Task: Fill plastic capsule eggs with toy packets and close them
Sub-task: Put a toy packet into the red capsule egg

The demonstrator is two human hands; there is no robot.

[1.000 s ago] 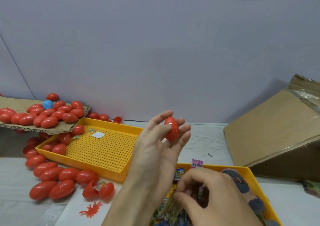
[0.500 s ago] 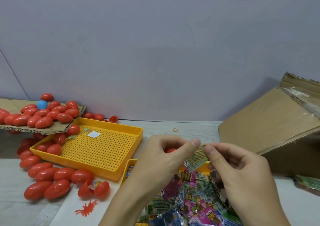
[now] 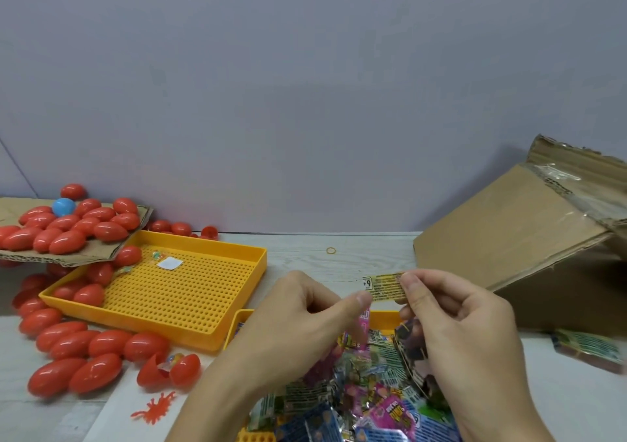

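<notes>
A small yellow-green printed toy packet (image 3: 383, 285) is held in the air between both hands above the table. My right hand (image 3: 458, 333) pinches its right end, and my left hand (image 3: 305, 319) pinches its lower left corner with thumb and curled fingers. What the left palm holds is hidden. Below the hands, an orange tray (image 3: 383, 316) holds a heap of colourful toy packets (image 3: 373, 401). One red capsule egg (image 3: 169, 370) lies open on the table to the left, with a packet inside. Several closed red eggs (image 3: 74, 356) lie beside it.
A yellow perforated tray (image 3: 190, 292) at left holds a few red eggs. More red eggs and a blue egg (image 3: 63, 206) sit on a cardboard sheet (image 3: 129, 251). A tilted cardboard box (image 3: 509, 231) stands at right. A rubber band (image 3: 331, 251) and a red splat toy (image 3: 154, 407) lie on the table.
My left hand came down from holding a red egg up, and the egg is now out of sight. My right hand rose from the packet tray with one packet, which both hands now pinch.
</notes>
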